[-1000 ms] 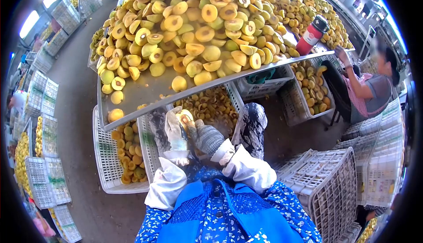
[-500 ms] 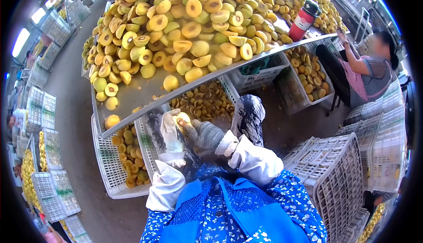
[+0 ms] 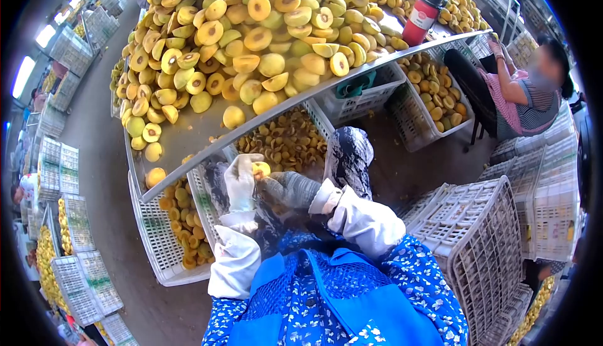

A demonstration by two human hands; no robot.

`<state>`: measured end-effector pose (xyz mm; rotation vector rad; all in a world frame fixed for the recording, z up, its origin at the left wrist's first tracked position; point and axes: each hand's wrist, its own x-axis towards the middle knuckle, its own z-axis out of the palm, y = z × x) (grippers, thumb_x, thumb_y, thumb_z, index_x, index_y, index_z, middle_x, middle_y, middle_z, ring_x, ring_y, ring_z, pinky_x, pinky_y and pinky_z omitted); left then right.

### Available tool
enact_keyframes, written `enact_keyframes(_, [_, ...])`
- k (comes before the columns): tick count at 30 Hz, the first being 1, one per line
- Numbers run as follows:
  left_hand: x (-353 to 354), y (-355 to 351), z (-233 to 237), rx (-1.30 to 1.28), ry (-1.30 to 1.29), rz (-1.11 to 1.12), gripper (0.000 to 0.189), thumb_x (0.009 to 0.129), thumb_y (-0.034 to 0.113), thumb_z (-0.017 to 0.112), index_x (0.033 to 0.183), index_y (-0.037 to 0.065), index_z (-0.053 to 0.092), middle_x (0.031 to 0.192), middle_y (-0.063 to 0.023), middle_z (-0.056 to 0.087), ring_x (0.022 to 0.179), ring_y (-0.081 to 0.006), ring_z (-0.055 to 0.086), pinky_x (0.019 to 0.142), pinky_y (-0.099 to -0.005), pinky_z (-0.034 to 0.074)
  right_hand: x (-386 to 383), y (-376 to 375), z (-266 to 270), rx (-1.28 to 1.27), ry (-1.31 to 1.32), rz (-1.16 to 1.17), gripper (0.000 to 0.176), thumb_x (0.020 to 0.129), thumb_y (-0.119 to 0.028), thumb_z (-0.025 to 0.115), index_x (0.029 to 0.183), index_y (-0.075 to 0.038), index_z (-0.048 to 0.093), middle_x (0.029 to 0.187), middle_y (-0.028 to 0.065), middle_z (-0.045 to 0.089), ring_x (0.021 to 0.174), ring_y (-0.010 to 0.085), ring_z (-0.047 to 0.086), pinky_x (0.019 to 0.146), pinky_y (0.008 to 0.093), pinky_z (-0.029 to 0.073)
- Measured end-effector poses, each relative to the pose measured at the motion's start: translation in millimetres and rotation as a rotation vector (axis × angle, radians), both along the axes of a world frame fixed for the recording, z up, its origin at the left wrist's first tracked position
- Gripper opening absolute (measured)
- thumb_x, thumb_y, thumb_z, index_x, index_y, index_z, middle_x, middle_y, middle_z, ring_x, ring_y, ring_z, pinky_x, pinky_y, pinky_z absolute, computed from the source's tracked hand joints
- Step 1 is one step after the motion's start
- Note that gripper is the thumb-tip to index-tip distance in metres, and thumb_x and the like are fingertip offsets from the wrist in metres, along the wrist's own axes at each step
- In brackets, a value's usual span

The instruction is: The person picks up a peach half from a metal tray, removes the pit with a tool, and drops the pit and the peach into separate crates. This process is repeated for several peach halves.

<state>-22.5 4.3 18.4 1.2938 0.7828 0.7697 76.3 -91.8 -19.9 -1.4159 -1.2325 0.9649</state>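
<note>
A yellow peach half (image 3: 260, 170) is between my two gloved hands, above my lap. My left hand (image 3: 240, 181), in a white glove, is closed around its left side. My right hand (image 3: 290, 189), in a grey glove, has its fingers curled up against the peach half from the right; whatever lies inside those fingers is hidden. Just beyond my hands, under the table edge, a crate holds many small brownish-yellow pieces (image 3: 286, 142). To the left stands a white crate (image 3: 147, 233) with peach halves (image 3: 187, 223) in it.
A metal table (image 3: 188, 134) bears a big heap of peach halves (image 3: 251, 38) and a red flask (image 3: 422, 16). Another crate of halves (image 3: 436, 98) stands under it. At right are stacked crates (image 3: 477, 239) and a seated person (image 3: 527, 91).
My left hand's fingers have shifted over the top of the peach half, which has turned and shows less of its cut face. The whole view has shifted slightly.
</note>
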Motion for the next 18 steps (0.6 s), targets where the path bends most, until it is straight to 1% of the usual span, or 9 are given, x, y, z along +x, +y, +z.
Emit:
enact_keyframes(2, [-0.8, 6.7, 7.1, 0.005, 0.146, -0.194, 0.024, 0.091, 0.017, 0.051, 0.086, -0.002, 0.065, 0.076, -0.0060, 0.064, 0.062, -0.0068, 0.055, 0.058, -0.0203, 0.044, 9.9, -5.5, 7.3, -0.180, 0.454, 0.157, 0.038, 0.093, -0.039, 0.047, 0.086, -0.004, 0.061, 0.065, 0.0051, 0.060, 0.061, 0.0212, 0.059, 0.055, 0.0331, 0.044])
enact_keyframes(3, [1.4, 9.2, 7.7, 0.033, 0.151, -0.250, 0.023, 0.090, 0.017, 0.052, 0.086, -0.002, 0.065, 0.076, -0.0060, 0.064, 0.062, -0.0070, 0.055, 0.058, -0.0199, 0.044, 18.9, -4.0, -2.2, -0.240, 0.325, 0.215, 0.040, 0.092, -0.043, 0.049, 0.089, -0.006, 0.064, 0.066, -0.0028, 0.056, 0.057, 0.0101, 0.053, 0.048, 0.0262, 0.041])
enact_keyframes(6, [1.4, 7.6, -8.0, -0.007, -0.039, -0.160, 0.019, 0.089, 0.014, 0.055, 0.094, -0.002, 0.064, 0.081, -0.0076, 0.065, 0.066, -0.0090, 0.059, 0.060, -0.0188, 0.045, 15.3, -3.0, 8.3, -0.522, 0.678, 0.154, 0.037, 0.091, -0.041, 0.052, 0.098, -0.008, 0.065, 0.069, -0.0027, 0.056, 0.054, 0.0083, 0.050, 0.042, 0.0235, 0.037])
enact_keyframes(7, [0.2, -0.5, -11.2, -0.035, -0.114, -0.093, 0.019, 0.088, 0.013, 0.056, 0.096, -0.003, 0.063, 0.082, -0.0081, 0.065, 0.067, -0.0098, 0.060, 0.060, -0.0190, 0.046, -1.7, -1.2, -35.0, -0.457, 1.471, 0.052, 0.039, 0.089, -0.042, 0.055, 0.105, -0.008, 0.062, 0.076, 0.0003, 0.058, 0.054, 0.0099, 0.053, 0.039, 0.0241, 0.037])
enact_keyframes(9, [-4.2, -6.2, -11.3, -0.107, -0.234, -0.014, 0.022, 0.088, 0.011, 0.057, 0.102, -0.005, 0.059, 0.085, -0.0095, 0.065, 0.071, -0.0125, 0.062, 0.062, -0.0200, 0.048, -12.5, -5.2, -30.1, -0.205, 0.987, -0.006, 0.046, 0.086, -0.044, 0.058, 0.110, -0.005, 0.058, 0.082, 0.0103, 0.060, 0.056, 0.0149, 0.057, 0.039, 0.0246, 0.041])
enact_keyframes(11, [-13.8, 0.6, -6.7, -0.067, -0.138, -0.108, 0.016, 0.086, 0.008, 0.058, 0.095, -0.005, 0.062, 0.084, -0.0090, 0.065, 0.071, -0.0127, 0.062, 0.064, -0.0217, 0.049, -10.6, -6.3, -41.0, -0.302, 1.268, 0.156, 0.045, 0.086, -0.046, 0.057, 0.104, -0.005, 0.060, 0.079, 0.0121, 0.059, 0.053, 0.0159, 0.057, 0.040, 0.0271, 0.042])
enact_keyframes(14, [-22.2, 12.6, -3.2, 0.249, 0.114, -0.365, 0.008, 0.080, 0.001, 0.063, 0.088, -0.001, 0.066, 0.081, -0.0046, 0.065, 0.069, -0.0078, 0.058, 0.064, -0.0205, 0.047, 8.9, -5.0, -23.5, -0.342, 0.781, 0.462, 0.040, 0.083, -0.049, 0.059, 0.079, -0.010, 0.058, 0.059, 0.0030, 0.054, 0.047, 0.0118, 0.052, 0.040, 0.0238, 0.039])
enact_keyframes(15, [-23.4, 8.7, 3.5, 0.153, 0.110, -0.350, 0.008, 0.081, 0.003, 0.062, 0.087, -0.002, 0.065, 0.081, -0.0058, 0.066, 0.069, -0.0094, 0.060, 0.063, -0.0215, 0.048, 12.1, -2.5, -7.9, -0.339, 0.716, 0.509, 0.041, 0.082, -0.051, 0.060, 0.070, -0.012, 0.058, 0.053, -0.0001, 0.052, 0.045, 0.0104, 0.050, 0.040, 0.0226, 0.037])
enact_keyframes(18, [-19.9, 0.8, 9.4, -0.147, -0.180, -0.199, 0.017, 0.085, 0.012, 0.058, 0.088, -0.004, 0.064, 0.081, -0.0119, 0.066, 0.070, -0.0194, 0.065, 0.059, -0.0275, 0.053, 10.2, -16.9, 48.1, -0.505, 1.036, 0.415, 0.035, 0.084, -0.047, 0.060, 0.079, -0.013, 0.058, 0.056, -0.0019, 0.053, 0.045, 0.0062, 0.049, 0.038, 0.0177, 0.033])
